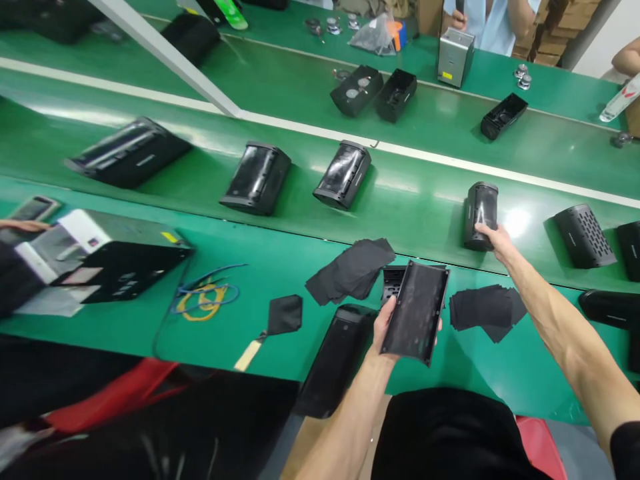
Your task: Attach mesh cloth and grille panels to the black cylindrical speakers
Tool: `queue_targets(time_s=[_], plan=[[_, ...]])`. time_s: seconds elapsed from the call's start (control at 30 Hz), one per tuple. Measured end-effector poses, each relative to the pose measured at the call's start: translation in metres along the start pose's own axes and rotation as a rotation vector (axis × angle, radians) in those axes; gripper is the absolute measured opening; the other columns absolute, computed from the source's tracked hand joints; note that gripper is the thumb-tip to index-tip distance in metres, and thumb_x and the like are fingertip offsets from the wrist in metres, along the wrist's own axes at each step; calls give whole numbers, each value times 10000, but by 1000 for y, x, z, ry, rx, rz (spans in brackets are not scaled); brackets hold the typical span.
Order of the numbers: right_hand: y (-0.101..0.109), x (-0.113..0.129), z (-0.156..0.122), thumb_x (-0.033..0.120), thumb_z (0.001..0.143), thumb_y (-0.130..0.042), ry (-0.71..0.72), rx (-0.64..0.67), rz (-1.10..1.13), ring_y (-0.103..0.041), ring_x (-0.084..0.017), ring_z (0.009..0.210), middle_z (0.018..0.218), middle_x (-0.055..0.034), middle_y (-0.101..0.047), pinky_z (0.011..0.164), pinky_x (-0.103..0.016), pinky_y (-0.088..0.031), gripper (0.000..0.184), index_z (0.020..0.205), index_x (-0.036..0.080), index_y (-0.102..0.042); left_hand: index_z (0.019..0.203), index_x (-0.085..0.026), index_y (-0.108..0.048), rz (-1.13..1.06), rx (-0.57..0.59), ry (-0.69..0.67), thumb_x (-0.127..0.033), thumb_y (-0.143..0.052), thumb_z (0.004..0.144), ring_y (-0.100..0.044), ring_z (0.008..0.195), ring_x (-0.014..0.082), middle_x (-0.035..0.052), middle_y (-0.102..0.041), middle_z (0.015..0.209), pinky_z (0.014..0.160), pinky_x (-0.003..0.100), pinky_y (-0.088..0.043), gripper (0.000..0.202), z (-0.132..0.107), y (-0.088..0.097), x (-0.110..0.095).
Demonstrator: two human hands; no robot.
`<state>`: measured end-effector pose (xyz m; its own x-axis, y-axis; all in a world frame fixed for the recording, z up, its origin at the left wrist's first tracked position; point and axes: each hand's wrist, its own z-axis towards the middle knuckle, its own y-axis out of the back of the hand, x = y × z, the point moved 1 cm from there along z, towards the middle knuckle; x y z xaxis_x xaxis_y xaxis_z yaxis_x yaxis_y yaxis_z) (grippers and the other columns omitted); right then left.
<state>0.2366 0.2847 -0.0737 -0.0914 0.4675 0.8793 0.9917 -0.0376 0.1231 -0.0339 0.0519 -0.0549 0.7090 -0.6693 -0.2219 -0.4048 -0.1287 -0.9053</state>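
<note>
My left hand [384, 328] is closed around a black plastic panel [417, 307] with small screw holes along its edges, held tilted above the bench. Out on the green belt, my right hand [495, 240] grips the lower end of a black speaker housing [482, 205]. Part of another black piece with slots [392, 281] shows behind the panel. Thin black sheets lie in a fanned stack [353, 270] to the left and a second stack [483, 308] to the right. A long black housing [337, 357] overhangs the bench edge beside my left forearm.
More black housings, such as one [344, 175] and a perforated one [585, 237], stand along the belt [410, 180]. Left on the bench are a machine [135, 257], blue and yellow cords [207, 297] and a black pad with a pale handle [285, 315]. A grey post [165, 57] slants across. People sit opposite.
</note>
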Motion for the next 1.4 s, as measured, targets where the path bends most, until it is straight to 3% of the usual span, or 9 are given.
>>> queue_targets(time_s=[0.13, 0.27, 0.4, 0.5, 0.67, 0.77, 1.0, 1.17, 1.4], plan=[[37, 23, -46, 602, 724, -859, -9, 7, 214, -724, -243, 751, 800, -24, -753, 773, -430, -634, 481, 974, 227, -695, 1428, -31, -592, -86, 45, -107, -767, -557, 900, -716, 1052, 335, 278, -676, 1358, 829, 410, -596, 907, 2, -14, -2], [77, 49, -139, 585, 663, -901, 258, 57, 424, -707, -340, 1181, 1184, -61, -778, 1015, -524, -578, 599, 1165, 304, -735, 1417, -29, -608, -121, 124, -125, -738, -602, 899, -717, 1045, 310, 259, -686, 1351, 862, 413, -607, 878, 7, -30, 3], [65, 38, -215, 1021, 623, -584, 275, 114, 548, -633, -440, 1309, 1260, -115, -756, 1061, -695, -492, 1002, 1361, 353, -693, 1394, -49, -640, -99, 170, -126, -720, -609, 904, -731, 1039, 318, 246, -695, 1363, 849, 426, -613, 831, 17, -48, 16], [53, 13, -245, 1086, 632, -414, 159, 221, 503, -688, -470, 1209, 1315, -164, -734, 996, -737, -511, 1157, 1457, 306, -640, 1367, -55, -670, -57, 186, -169, -723, -644, 883, -737, 1051, 331, 229, -725, 1326, 888, 445, -603, 825, 24, -58, 28], [82, -2, -272, 777, 796, -686, 144, 91, 167, -646, -441, 1327, 1447, -161, -685, 1093, -620, -529, 921, 1540, 246, -578, 1319, -82, -721, 42, 246, -199, -642, -887, 696, -744, 1103, 342, 182, -788, 1211, 996, 432, -559, 854, 29, -55, 49], [87, 17, -291, 624, 798, -802, 235, 75, -127, -541, -411, 1459, 1641, -123, -516, 1143, -544, -513, 1017, 1666, 278, -401, 1268, -137, -752, 80, 250, -254, -524, -948, 660, -757, 1085, 323, 139, -801, 1199, 977, 401, -562, 746, 34, -55, 59], [51, 46, -328, 619, 834, -759, 393, -5, -771, -610, -403, 1376, 1570, -152, -562, 1086, -545, -536, 1076, 1719, 268, -256, 1274, -134, -756, 160, 356, -305, -456, -976, 620, -748, 1139, 350, 159, -799, 1199, 992, 394, -558, 762, 36, -87, 69], [40, 43, -329, 568, 885, -696, 471, -7, -936, -620, -399, 1345, 1518, -150, -568, 1009, -523, -570, 995, 1720, 285, -233, 1375, -145, -705, 215, 402, -367, -504, -971, 640, -641, 1350, 416, 196, -741, 1349, 1153, 487, -470, 860, 30, -98, 66], [33, 43, -329, 600, 929, -629, 405, 48, -1045, -698, -394, 1199, 1450, -158, -566, 914, -505, -589, 1007, 1740, 313, -105, 1361, -157, -714, 259, 411, -362, -501, -981, 642, -610, 1384, 432, 204, -741, 1348, 1208, 554, -395, 841, 24, -100, 67]])
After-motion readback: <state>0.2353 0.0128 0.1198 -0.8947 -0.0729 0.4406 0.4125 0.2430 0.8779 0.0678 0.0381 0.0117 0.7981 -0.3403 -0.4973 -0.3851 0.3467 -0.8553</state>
